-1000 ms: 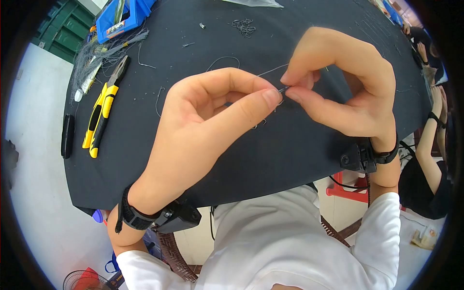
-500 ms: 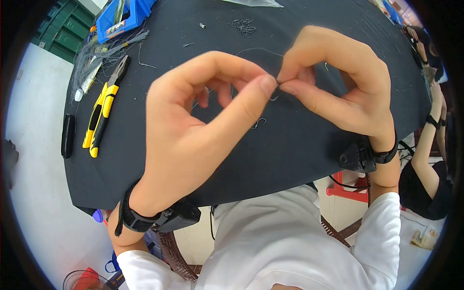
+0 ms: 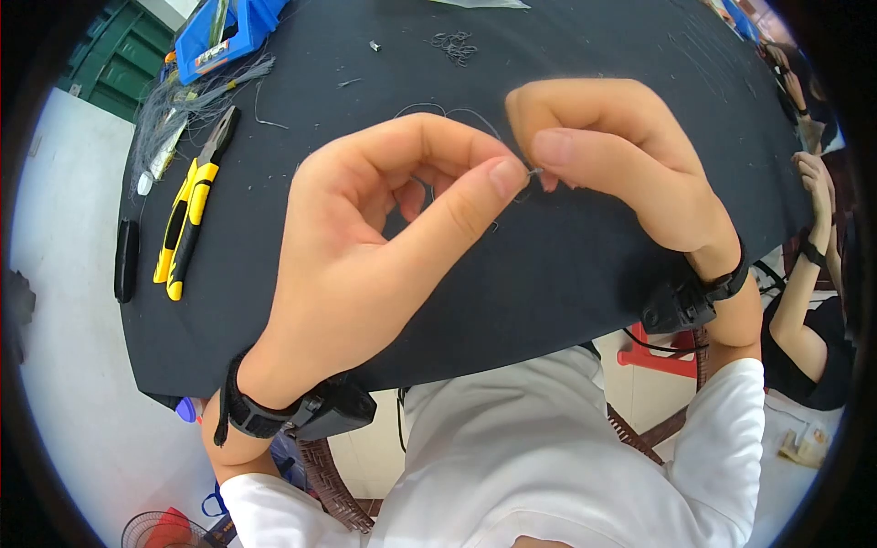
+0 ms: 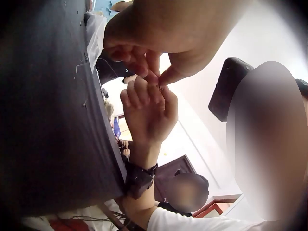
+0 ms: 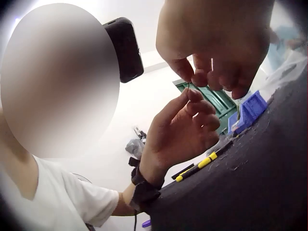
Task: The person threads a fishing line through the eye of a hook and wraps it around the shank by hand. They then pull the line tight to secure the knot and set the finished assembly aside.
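Observation:
In the head view the left hand (image 3: 365,237) pinches a small thin piece, perhaps a hook (image 3: 533,172), between thumb and index fingertip. Close beside it on the right, the right hand (image 3: 621,155) has its thumb against its curled index finger at the same small piece. A thin grey line (image 3: 475,115) arcs up behind the left fingers. The right wrist view shows the left hand (image 5: 180,132) below the right, fingertips nearly meeting at a thin dark piece (image 5: 188,85). Fingers hide most of the piece.
On the dark table (image 3: 457,310) lie yellow-black pliers (image 3: 190,215), a black case (image 3: 127,260), a bundle of grey line (image 3: 206,96) and a dark pile of small pieces (image 3: 454,46). A blue bin (image 3: 224,46) stands at the back left. Another person's arm (image 3: 804,283) shows at the right.
The right hand has turned over, its index finger curling behind its thumb, and its knuckles have come lower and to the left. The left hand has shifted slightly; the line's arc has changed shape.

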A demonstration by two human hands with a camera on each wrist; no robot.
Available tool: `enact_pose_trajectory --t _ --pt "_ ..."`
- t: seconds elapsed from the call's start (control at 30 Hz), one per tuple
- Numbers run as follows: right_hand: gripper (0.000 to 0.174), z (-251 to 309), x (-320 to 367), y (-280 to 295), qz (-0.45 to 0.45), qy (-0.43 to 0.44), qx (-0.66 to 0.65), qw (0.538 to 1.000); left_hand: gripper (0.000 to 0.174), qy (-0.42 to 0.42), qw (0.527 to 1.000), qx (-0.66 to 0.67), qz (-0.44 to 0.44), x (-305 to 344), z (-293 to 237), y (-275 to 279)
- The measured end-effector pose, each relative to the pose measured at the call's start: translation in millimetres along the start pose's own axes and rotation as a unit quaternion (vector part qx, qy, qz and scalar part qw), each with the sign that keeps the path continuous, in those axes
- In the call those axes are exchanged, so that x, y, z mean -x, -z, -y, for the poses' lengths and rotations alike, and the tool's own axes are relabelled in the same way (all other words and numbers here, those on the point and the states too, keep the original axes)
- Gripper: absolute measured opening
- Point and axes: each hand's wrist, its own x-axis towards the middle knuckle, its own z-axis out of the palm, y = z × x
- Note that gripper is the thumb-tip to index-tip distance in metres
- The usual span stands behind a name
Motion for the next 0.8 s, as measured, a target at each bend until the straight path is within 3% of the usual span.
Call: enact_pose_trajectory --t 0.17,0.37,0.8 --pt "0.032 -7.1 -2.6 -7.9 0.014 -0.021 -0.135 0.99 0.017 0.01 0.999 0.015 0.044 -0.9 0.9 -0.8" --pt "0.036 -5.3 -0.2 -12.4 0.021 -0.053 -0.14 0.988 0.018 -0.032 0.998 0.007 0.049 1.0 3.9 -3.5" --pt "0.035 -11.0 0.0 -20.5 0.019 0.001 -0.321 0.947 0.013 -0.082 0.996 -0.005 0.031 2.9 1.1 0.0"
